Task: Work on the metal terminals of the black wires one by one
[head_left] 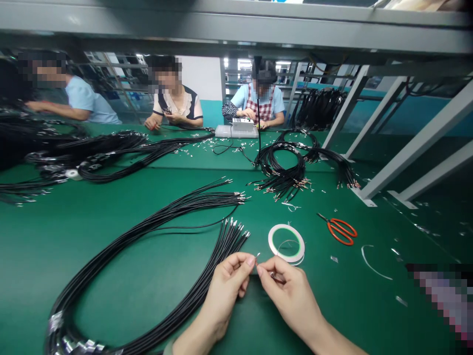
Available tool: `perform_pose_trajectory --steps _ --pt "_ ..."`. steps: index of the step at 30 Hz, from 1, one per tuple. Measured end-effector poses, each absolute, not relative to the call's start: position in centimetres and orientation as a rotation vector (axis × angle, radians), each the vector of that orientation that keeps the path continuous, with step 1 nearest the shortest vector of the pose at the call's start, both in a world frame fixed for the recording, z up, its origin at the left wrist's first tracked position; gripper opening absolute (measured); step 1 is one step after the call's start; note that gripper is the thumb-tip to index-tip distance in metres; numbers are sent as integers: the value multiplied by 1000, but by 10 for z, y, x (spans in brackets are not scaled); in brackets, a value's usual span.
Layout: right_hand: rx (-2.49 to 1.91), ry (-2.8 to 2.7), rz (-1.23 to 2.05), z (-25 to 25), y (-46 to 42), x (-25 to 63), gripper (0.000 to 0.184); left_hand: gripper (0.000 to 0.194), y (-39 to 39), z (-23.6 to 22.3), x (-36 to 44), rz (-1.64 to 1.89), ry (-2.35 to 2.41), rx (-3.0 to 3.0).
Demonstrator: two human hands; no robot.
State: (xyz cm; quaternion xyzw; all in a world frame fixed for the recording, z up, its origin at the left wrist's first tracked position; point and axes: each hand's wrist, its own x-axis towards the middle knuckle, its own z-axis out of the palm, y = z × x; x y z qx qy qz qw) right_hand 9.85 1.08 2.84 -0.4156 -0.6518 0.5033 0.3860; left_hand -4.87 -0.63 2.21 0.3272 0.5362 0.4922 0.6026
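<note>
My left hand (pixel 225 286) and my right hand (pixel 290 291) meet near the table's front edge, fingertips pinched together around a tiny metal terminal (pixel 257 256). A thin dark wire shows under my right fingers. Just left of them lie the tinned ends of a big looped bundle of black wires (pixel 155 231). A roll of white tape (pixel 286 243) lies flat right behind my right hand.
Orange-handled scissors (pixel 340 230) lie to the right on the green table (pixel 111 276). More black wire coils (pixel 284 167) and bundles (pixel 111 153) sit further back. Three people work at the far side. Slanted metal frame legs (pixel 406 153) stand at right.
</note>
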Motion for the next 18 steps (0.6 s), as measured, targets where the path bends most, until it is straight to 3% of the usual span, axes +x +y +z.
perform_pose_trajectory --steps 7,18 --pt "-1037 -1682 1287 29 9 99 20 31 -7 20 -48 1166 1211 757" --pt "-1176 -1842 936 25 10 100 18 26 -6 14 -51 1190 1295 911"
